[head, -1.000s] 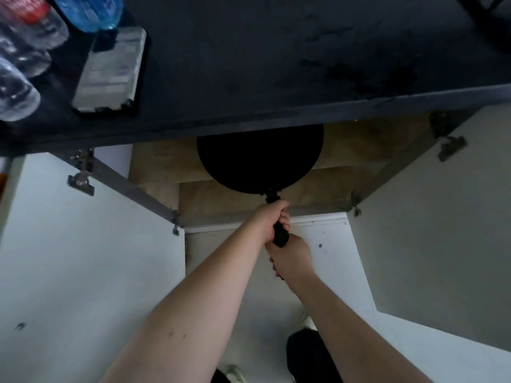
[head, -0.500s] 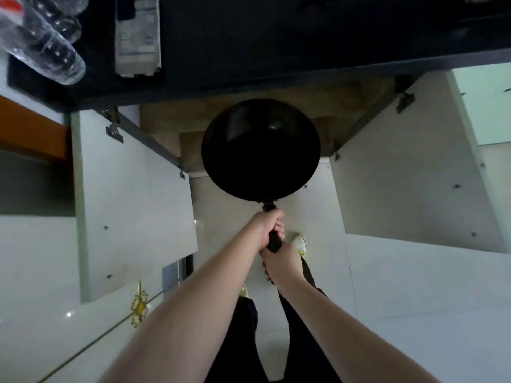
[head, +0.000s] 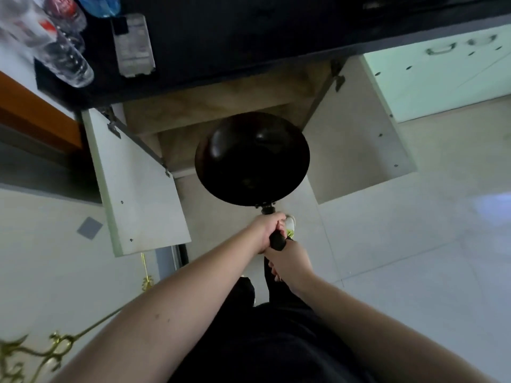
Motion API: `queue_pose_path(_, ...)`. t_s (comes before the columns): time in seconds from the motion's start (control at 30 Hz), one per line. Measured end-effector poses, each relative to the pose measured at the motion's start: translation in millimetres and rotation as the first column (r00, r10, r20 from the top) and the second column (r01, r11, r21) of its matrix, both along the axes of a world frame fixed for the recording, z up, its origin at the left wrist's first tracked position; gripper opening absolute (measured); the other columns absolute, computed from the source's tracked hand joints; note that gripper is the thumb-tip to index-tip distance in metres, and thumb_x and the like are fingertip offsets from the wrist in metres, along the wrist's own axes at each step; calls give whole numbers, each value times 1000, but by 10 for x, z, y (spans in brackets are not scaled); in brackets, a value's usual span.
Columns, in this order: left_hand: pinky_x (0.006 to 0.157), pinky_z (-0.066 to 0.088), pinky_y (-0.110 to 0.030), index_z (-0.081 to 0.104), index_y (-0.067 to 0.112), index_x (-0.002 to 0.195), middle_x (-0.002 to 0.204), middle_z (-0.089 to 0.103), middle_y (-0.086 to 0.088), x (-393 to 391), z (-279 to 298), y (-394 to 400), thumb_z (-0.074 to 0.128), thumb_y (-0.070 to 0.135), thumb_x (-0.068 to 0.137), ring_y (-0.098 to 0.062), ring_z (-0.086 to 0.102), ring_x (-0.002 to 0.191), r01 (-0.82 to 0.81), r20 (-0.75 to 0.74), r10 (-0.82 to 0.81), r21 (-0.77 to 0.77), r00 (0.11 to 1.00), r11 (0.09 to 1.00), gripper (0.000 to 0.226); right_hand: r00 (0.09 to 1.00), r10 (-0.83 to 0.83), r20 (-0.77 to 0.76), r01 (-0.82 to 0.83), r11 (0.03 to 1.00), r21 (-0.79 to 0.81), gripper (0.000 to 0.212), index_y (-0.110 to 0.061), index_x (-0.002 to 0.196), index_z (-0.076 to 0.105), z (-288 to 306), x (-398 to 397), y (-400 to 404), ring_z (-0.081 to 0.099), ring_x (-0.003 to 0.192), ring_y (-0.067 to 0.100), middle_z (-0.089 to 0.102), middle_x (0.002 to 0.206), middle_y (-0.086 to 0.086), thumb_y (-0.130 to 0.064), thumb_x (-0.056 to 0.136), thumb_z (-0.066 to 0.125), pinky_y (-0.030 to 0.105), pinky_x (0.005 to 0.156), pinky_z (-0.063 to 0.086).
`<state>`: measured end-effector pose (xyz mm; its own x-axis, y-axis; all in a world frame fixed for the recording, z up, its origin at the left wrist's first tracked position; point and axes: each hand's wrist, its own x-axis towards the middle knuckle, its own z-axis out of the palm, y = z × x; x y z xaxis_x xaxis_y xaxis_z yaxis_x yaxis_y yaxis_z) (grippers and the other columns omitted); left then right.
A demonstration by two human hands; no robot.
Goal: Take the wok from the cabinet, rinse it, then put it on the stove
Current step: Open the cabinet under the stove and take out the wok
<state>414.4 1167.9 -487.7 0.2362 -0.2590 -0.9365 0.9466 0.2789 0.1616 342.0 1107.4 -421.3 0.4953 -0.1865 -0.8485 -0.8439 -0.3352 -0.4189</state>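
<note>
Nearest the camera, two bare forearms reach forward over the person's dark trousers. The right hand (head: 290, 261) sits at the butt end of the handle (head: 276, 240); its back faces the camera and its fingers curl underneath, so the grip appears closed around the handle's end, though the fingertips are mostly hidden. Just ahead of it, touching or nearly so, the left hand (head: 269, 230) wraps the black handle higher up, fingers folded tight round it in a full holding grip.

Beyond the hands, the wok (head: 252, 158) is held out in the air, clear of the cabinet, its dark round bowl open toward the camera with faint glints on the inner wall. It hangs in front of the cabinet opening (head: 221, 106), above the pale tiled floor (head: 414, 244). A light-coloured shoe (head: 289, 223) shows just under the left hand.

Either side of the wok, the two white cabinet doors stand swung wide: the left door (head: 138, 194) and the right door (head: 356, 150). Inside, the cabinet's wooden interior is dim.

Farther off, the dark table (head: 249, 37) runs above the cabinet. On its left part lie several clear plastic bottles (head: 63, 59) and a flat pale packet (head: 134, 45). To the far right sits a pale green cabinet front (head: 442, 76) with metal pulls.
</note>
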Motion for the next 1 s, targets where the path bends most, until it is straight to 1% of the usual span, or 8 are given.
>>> queue_pose_path(0.13, 35, 28, -13, 34, 15, 58, 34, 36, 5, -72, 375, -134, 44, 3, 97, -5, 32, 24, 39, 21, -38, -41, 999, 998, 41, 997, -78, 26, 78, 997, -18, 15, -2, 81, 64, 353, -119, -52, 53, 43, 17, 62, 61, 7, -15, 83, 57, 25, 44, 46)
queue_pose_path(0.2, 34, 30, -13, 34, 15, 58, 35, 36, 4, -94, 559, -180, 45, 3, 96, -6, 32, 24, 79, 45, -77, -45, 996, 996, 41, 993, -115, 33, 116, 993, -4, 16, -2, 81, 63, 513, -167, -59, 51, 40, 16, 60, 60, 6, -16, 84, 56, 23, 42, 44)
queue_pose_path(0.3, 34, 33, -13, 36, 14, 58, 37, 37, 6, -89, 770, -244, 49, 5, 94, -5, 33, 25, 157, 80, -156, -3, 985, 988, 40, 980, -187, 68, 183, 982, 52, 15, -3, 80, 62, 760, -213, -60, 51, 40, 15, 60, 59, 6, -17, 84, 57, 23, 41, 43)
queue_pose_path(0.43, 35, 32, -14, 38, 14, 59, 37, 36, 6, 5, 1005, -425, 49, 7, 96, -5, 32, 26, 232, 142, -233, 30, 962, 972, 39, 949, -290, 125, 273, 952, 138, 12, -5, 78, 61, 990, -190, -168, 49, 38, 13, 57, 56, 5, -14, 84, 56, 23, 41, 42)
queue_pose_path(0.53, 36, 32, -16, 39, 14, 59, 40, 36, 4, 98, 1131, -624, 50, 7, 95, -7, 32, 28, 269, 200, -278, 71, 940, 961, 38, 932, -317, 178, 293, 944, 150, 12, -4, 78, 61, 1061, -127, -331, 49, 37, 14, 57, 56, 6, -14, 84, 55, 23, 41, 43)
queue_pose_path(0.7, 37, 34, -18, 41, 13, 57, 39, 38, 3, 302, 1299, -1043, 52, 6, 92, -10, 33, 31, 342, 269, -365, 131, 891, 931, 38, 920, -317, 232, 296, 947, 122, 14, -6, 76, 60, 1107, 52, -721, 54, 42, 17, 60, 55, 5, -16, 84, 55, 31, 46, 48)
queue_pose_path(0.83, 36, 33, -17, 40, 13, 57, 40, 38, 3, 518, 1466, -1393, 51, 3, 92, -9, 34, 31, 377, 309, -406, 153, 860, 914, 38, 890, -366, 272, 342, 930, 133, 15, -7, 75, 59, 1194, 248, -1027, 51, 39, 12, 58, 56, 4, -17, 85, 56, 24, 40, 43)
queue_pose_path(1.0, 39, 36, -21, 41, 13, 57, 40, 38, 3, 747, 1630, -1766, 52, 5, 90, -9, 34, 34, 450, 351, -492, 198, 797, 871, 36, 828, -480, 290, 446, 877, 179, 18, -5, 78, 60, 1255, 452, -1300, 52, 41, 15, 58, 57, 6, -20, 85, 57, 28, 43, 46)
